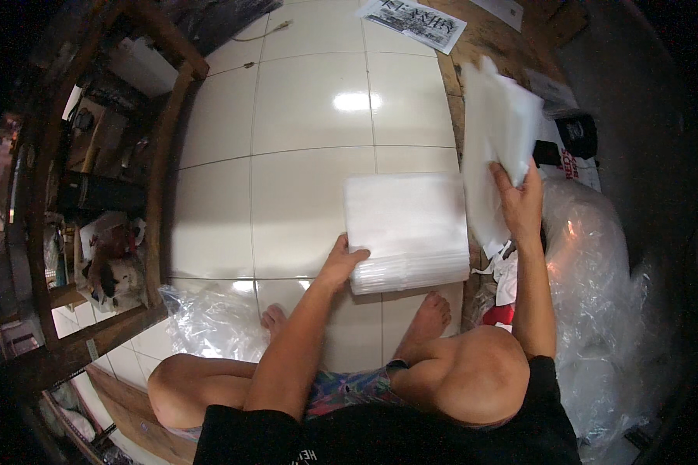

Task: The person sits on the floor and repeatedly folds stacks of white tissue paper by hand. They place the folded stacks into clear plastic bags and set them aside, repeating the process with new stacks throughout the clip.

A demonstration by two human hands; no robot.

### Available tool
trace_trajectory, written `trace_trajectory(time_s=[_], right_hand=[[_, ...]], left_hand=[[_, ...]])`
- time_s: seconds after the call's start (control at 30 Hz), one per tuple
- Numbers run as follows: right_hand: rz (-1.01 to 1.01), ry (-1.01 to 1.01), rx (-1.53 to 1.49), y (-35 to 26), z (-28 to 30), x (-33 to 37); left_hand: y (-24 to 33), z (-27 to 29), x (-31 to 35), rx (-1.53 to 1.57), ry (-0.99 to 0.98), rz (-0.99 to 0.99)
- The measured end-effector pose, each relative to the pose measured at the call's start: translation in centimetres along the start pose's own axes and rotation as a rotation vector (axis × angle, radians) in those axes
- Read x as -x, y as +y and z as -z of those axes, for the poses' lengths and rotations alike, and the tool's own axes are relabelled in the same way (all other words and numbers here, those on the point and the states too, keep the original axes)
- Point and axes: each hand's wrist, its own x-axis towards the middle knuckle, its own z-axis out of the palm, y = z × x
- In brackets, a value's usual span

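Observation:
A thick stack of white, translucent plastic sheets (pixel 407 217) lies in front of my feet, its layered edges fanned toward me. My left hand (pixel 344 262) grips the stack's left edge, thumb on top and the other fingers partly hidden. To the right, my right hand (pixel 522 200) is closed on a thinner bundle of similar white sheets (pixel 504 116), held up at a tilt with the thumb across its face. The bundle's far end is slightly blurred. Whether these are flat sheets or bags I cannot tell.
Large clear plastic wrapping (pixel 589 256) bulges beside my right arm. Another crumpled clear plastic bag (pixel 213 322) lies by my left foot. A wooden shelf frame (pixel 171 178) with mixed items stands left. A printed sheet (pixel 415 23), a black cap (pixel 576 136) and a dark phone-like object (pixel 547 153) lie at right.

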Motion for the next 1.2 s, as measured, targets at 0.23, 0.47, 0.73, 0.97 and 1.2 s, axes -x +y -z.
trace_trajectory(time_s=[0.23, 0.47, 0.73, 0.97, 1.2], right_hand=[[0.531, -0.31, 0.593, 4.9, -6.9, 3.8], [0.361, -0.727, 0.542, 8.5, -9.3, 8.0], [0.324, -1.089, 0.434, 6.5, -7.0, 7.3], [0.691, -0.718, 0.686, 9.0, -8.8, 12.0], [0.634, -0.516, 0.551, 9.5, -9.5, 12.9]], left_hand=[[2.2, 0.1, 1.5, 0.12, -0.222, 0.164], [0.4, 0.3, 1.9, 0.204, -0.208, 0.198], [-1.8, -1.2, 2.2, 0.609, -0.066, 0.177], [-2.5, -2.7, 1.1, 0.569, 0.126, 0.132], [0.1, -3.2, 1.4, 0.515, 0.106, 0.215]])
